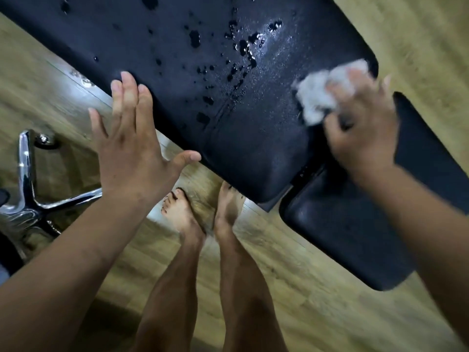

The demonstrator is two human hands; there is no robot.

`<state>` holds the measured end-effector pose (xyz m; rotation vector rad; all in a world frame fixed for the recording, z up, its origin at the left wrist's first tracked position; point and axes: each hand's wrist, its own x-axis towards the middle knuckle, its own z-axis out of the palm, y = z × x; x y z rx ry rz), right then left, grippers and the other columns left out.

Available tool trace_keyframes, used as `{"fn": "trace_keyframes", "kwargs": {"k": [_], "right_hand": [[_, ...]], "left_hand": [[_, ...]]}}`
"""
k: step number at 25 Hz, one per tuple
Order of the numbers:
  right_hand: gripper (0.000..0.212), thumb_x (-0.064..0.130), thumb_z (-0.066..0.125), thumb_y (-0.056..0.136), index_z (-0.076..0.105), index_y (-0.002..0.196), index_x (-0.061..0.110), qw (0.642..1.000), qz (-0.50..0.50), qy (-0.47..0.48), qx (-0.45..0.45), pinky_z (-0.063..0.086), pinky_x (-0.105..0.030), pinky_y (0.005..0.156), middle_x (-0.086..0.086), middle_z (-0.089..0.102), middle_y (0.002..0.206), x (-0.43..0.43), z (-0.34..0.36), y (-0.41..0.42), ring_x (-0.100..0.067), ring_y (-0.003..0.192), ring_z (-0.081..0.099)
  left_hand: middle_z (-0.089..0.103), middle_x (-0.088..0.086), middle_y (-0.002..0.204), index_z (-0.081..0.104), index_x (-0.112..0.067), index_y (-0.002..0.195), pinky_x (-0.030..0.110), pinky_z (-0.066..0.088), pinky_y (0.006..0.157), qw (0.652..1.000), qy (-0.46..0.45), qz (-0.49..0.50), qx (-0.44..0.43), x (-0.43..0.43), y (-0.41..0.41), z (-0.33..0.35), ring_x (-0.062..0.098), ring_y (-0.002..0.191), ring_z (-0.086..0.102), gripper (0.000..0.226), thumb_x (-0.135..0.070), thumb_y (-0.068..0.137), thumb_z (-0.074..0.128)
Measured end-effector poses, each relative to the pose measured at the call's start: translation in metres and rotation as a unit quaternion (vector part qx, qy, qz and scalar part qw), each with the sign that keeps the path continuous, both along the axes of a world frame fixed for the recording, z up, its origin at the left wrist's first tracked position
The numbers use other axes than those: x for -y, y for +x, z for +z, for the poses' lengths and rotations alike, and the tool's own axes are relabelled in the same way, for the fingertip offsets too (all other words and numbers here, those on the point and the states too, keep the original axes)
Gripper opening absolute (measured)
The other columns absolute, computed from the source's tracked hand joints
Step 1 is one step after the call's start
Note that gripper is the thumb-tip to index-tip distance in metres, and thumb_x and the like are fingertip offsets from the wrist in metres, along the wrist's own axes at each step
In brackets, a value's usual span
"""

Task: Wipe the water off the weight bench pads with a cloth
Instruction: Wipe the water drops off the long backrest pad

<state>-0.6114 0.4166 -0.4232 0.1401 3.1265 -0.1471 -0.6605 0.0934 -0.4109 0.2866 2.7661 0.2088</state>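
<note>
A long black bench pad [253, 138] runs across the upper part of the head view, with water drops [241, 47] scattered over its middle. A smaller black seat pad [350, 232] lies just to its lower right. My right hand [363, 128], blurred by motion, grips a crumpled white cloth [319, 95] and presses it on the long pad's right end. My left hand [132, 138] is spread flat with straight fingers over the pad's near edge, holding nothing.
Wooden floor [317, 301] surrounds the bench. A chrome chair base [28, 189] stands at the left. My bare feet [203, 214] stand close under the pad's near edge. A small wet patch [83, 80] shines on the floor at left.
</note>
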Motion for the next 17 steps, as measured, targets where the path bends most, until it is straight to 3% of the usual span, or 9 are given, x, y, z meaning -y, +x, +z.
{"fn": "trace_keyframes", "kwargs": {"k": [3, 5, 8, 11, 13, 15, 17], "right_hand": [[0.050, 0.028, 0.040, 0.083, 0.060, 0.129, 0.024, 0.981, -0.194, -0.028, 0.002, 0.016, -0.036, 0.120, -0.006, 0.062, 0.128, -0.029, 0.009, -0.040, -0.027, 0.111, 0.056], [0.050, 0.026, 0.044, 0.081, 0.062, 0.127, 0.019, 0.969, -0.237, -0.057, -0.034, 0.026, -0.028, 0.112, -0.008, 0.061, 0.130, 0.003, 0.006, -0.026, -0.025, 0.116, 0.053], [0.037, 0.009, 0.053, 0.078, 0.070, 0.110, 0.004, 0.984, -0.114, -0.118, -0.074, 0.035, -0.032, 0.107, -0.019, 0.063, 0.121, 0.098, 0.007, 0.050, -0.033, 0.115, 0.049], [0.025, 0.005, 0.052, 0.083, 0.073, 0.095, 0.004, 0.980, 0.086, -0.182, 0.004, 0.041, -0.040, 0.103, -0.016, 0.064, 0.119, 0.142, 0.017, 0.091, -0.034, 0.116, 0.051], [0.023, 0.014, 0.051, 0.095, 0.072, 0.102, 0.009, 0.962, 0.166, -0.210, 0.049, 0.043, -0.044, 0.099, -0.007, 0.064, 0.118, 0.112, 0.016, 0.074, -0.026, 0.114, 0.053], [0.027, 0.019, 0.048, 0.097, 0.068, 0.113, 0.012, 0.977, 0.157, -0.143, 0.014, 0.045, -0.045, 0.094, -0.009, 0.063, 0.120, 0.064, 0.008, 0.037, -0.027, 0.111, 0.054], [0.036, 0.020, 0.045, 0.089, 0.063, 0.120, 0.017, 0.997, 0.048, -0.060, -0.011, 0.048, -0.041, 0.092, -0.012, 0.058, 0.130, 0.010, 0.007, -0.017, -0.033, 0.114, 0.054]], "left_hand": [[-0.003, 0.013, 0.164, 0.012, -0.004, 0.152, 0.059, 0.006, 0.119, 1.000, -0.003, -0.001, 0.001, -0.001, 0.000, 0.000, 0.025, 0.151, -0.003, 0.118, -0.081, 0.067, 0.041], [-0.003, 0.012, 0.164, 0.012, -0.004, 0.151, 0.059, 0.007, 0.119, 1.000, -0.007, 0.000, -0.005, 0.000, 0.000, -0.001, 0.024, 0.151, -0.003, 0.118, -0.079, 0.069, 0.047], [-0.002, 0.013, 0.163, 0.013, -0.003, 0.151, 0.058, 0.006, 0.119, 1.000, -0.002, -0.003, -0.009, 0.001, 0.000, -0.001, 0.025, 0.151, -0.002, 0.116, -0.075, 0.071, 0.056], [-0.001, 0.014, 0.163, 0.014, -0.002, 0.151, 0.058, 0.005, 0.119, 1.000, 0.003, -0.009, -0.021, 0.002, 0.000, -0.002, 0.027, 0.151, -0.001, 0.116, -0.075, 0.071, 0.056], [-0.001, 0.013, 0.163, 0.013, -0.002, 0.151, 0.057, 0.004, 0.119, 1.000, 0.004, -0.007, -0.022, 0.002, 0.000, -0.003, 0.027, 0.151, -0.002, 0.117, -0.074, 0.071, 0.056], [-0.002, 0.013, 0.164, 0.012, -0.002, 0.152, 0.056, 0.004, 0.119, 1.000, 0.004, -0.006, -0.024, 0.003, 0.000, -0.004, 0.026, 0.151, -0.002, 0.117, -0.074, 0.071, 0.056], [-0.002, 0.013, 0.164, 0.013, -0.002, 0.152, 0.056, 0.004, 0.119, 1.000, 0.005, -0.008, -0.027, 0.003, 0.001, -0.003, 0.026, 0.151, -0.001, 0.117, -0.074, 0.071, 0.058]]}}
